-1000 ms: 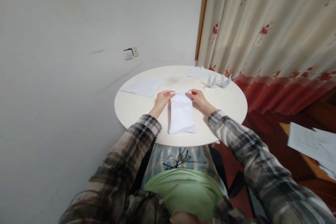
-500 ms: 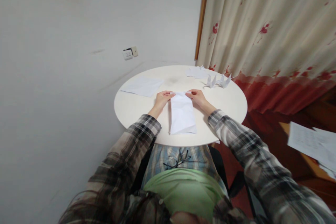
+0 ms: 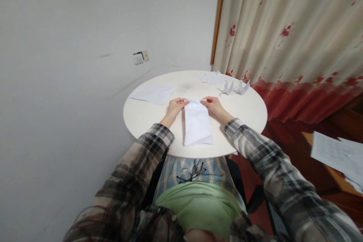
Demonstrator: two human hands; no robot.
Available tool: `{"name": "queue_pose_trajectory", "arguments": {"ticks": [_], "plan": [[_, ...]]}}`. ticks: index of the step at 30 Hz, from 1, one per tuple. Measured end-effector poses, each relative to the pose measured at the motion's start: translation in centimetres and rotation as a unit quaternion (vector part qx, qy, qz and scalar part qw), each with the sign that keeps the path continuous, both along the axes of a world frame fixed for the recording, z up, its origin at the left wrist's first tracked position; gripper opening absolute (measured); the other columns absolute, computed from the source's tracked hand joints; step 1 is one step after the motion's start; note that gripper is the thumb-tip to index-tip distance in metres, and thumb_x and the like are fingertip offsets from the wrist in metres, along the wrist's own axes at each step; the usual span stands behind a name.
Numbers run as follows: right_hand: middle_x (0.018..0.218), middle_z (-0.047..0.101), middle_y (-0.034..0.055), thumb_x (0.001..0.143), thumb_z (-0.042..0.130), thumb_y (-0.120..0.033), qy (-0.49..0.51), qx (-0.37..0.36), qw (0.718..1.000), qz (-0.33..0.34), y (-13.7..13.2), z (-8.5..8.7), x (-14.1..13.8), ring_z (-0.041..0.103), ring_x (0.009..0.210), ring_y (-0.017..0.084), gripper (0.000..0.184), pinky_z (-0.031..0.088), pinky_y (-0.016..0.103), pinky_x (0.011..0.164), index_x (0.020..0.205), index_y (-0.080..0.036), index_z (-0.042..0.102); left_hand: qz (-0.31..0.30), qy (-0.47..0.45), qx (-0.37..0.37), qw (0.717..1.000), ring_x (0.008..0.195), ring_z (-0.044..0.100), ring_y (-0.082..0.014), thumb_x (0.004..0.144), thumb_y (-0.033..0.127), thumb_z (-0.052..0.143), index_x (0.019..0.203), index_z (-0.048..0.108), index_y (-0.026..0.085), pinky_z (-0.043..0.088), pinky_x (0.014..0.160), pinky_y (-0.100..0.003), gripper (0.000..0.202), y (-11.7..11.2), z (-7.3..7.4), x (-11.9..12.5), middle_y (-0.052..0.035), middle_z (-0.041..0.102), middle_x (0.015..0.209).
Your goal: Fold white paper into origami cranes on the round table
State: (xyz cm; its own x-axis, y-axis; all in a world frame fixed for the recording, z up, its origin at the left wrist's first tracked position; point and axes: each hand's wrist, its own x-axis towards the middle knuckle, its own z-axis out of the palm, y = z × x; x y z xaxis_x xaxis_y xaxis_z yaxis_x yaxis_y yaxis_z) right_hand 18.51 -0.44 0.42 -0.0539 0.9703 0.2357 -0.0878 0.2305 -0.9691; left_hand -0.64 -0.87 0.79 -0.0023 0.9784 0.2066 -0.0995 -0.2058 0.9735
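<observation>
**At the round table: a folded sheet held by its far corners**

On the near half of the round white table [image 3: 249,115], straight in front of the seated person, lies a folded white paper [image 3: 197,123]. Its long axis runs away from the person, from the table's near edge toward the wall. The near short edge lifts a little off the tabletop.

The left hand [image 3: 175,106] has its fingers closed on the paper's far left corner. The right hand [image 3: 214,106] pinches the far right corner in the same way. Both wrists rest low over the table on either side of the sheet.

A flat sheet [image 3: 154,92] lies to the left, well apart. Small folded paper figures [image 3: 236,87] stand near the far right rim, beside the flowered curtain [image 3: 283,34].
</observation>
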Motion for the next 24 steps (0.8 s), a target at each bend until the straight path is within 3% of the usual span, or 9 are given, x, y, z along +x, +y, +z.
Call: {"name": "queue_pose_trajectory", "arguments": {"ticks": [11, 24], "plan": [[0.063, 0.063, 0.0017, 0.055, 0.070, -0.035, -0.047, 0.034, 0.998, -0.011, 0.98, -0.67, 0.45, 0.051, 0.058, 0.012, 0.024, 0.040, 0.025, 0.058, 0.067, -0.014, 0.066, 0.019, 0.015, 0.000, 1.000, 0.067, 0.060, -0.0151, 0.049, 0.033, 0.078, 0.074, 0.066, 0.012, 0.047, 0.067, -0.028, 0.034, 0.13, -0.07, 0.04, -0.0051, 0.067, 0.070], [0.062, 0.061, 0.0003, 0.055, 0.069, -0.035, 0.024, -0.014, 0.999, 0.021, 0.85, -0.18, 0.15, 0.051, 0.060, 0.012, 0.022, 0.042, 0.026, 0.061, 0.062, -0.014, 0.065, 0.025, 0.001, -0.004, 1.000, 0.066, 0.060, -0.0146, 0.049, 0.031, 0.078, 0.073, 0.065, 0.013, 0.047, 0.067, -0.028, 0.033, 0.43, -0.13, -0.08, -0.0051, 0.067, 0.070]]}}
